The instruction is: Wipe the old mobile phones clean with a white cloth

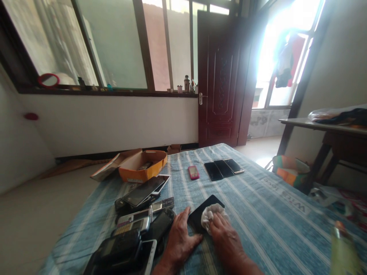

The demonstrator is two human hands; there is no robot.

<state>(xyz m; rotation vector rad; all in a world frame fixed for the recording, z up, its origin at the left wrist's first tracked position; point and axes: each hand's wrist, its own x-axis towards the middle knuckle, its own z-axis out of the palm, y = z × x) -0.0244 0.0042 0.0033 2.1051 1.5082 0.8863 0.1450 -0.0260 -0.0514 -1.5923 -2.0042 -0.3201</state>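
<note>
A black smartphone (197, 214) lies on the striped blue bedspread in front of me. My left hand (182, 233) grips its near left edge, with the thumb at the near corner and the fingers along the side. A crumpled white cloth (210, 214) is bunched under my right hand (225, 233), whose fingers press it onto the phone's surface. The cloth and fingers cover the right part of the phone. Just left of my left hand is a pile of old phones, with a black handset (160, 225) closest and a larger black device (120, 246) nearer me.
An orange cardboard box (134, 175) with its lid open stands beyond the pile. Several dark smartphones (225, 170) lie in a row, near a small pink phone (193, 172). A greenish bottle (342, 252) is at the right front. The bed (258, 217) ends before a dark red door (220, 88).
</note>
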